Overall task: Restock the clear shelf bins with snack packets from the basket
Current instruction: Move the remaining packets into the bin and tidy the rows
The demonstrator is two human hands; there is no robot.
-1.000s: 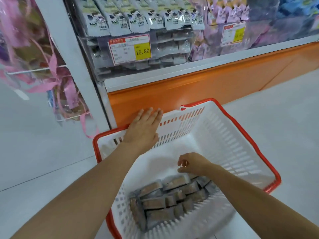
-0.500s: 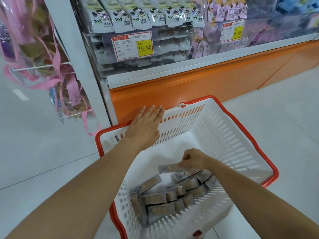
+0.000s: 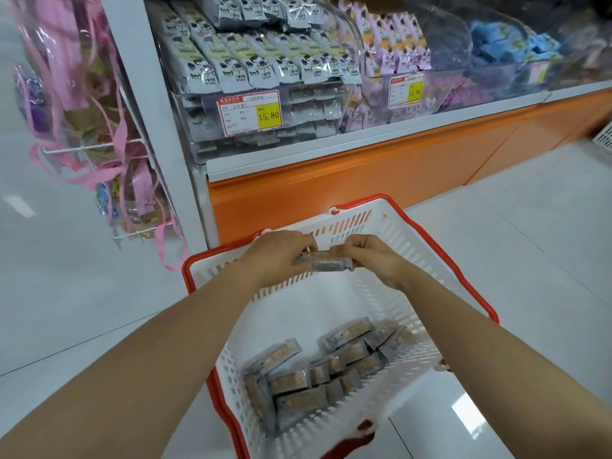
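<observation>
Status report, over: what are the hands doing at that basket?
Grip: left hand and right hand both pinch one brown, clear-wrapped snack packet above white plastic basket with red rim. More packets lying in basket. Nothing visible blocking clear shelf bin.

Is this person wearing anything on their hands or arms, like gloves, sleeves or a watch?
No. The left hand and right hand are bare: no gloves, and no rings show. The left forearm and right forearm are uncovered as far as the picture's edge, with no sleeve, watch or bracelet in view.

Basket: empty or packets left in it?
Not empty. A layer of brown packets covers part of the basket floor; the rest is bare.
</observation>
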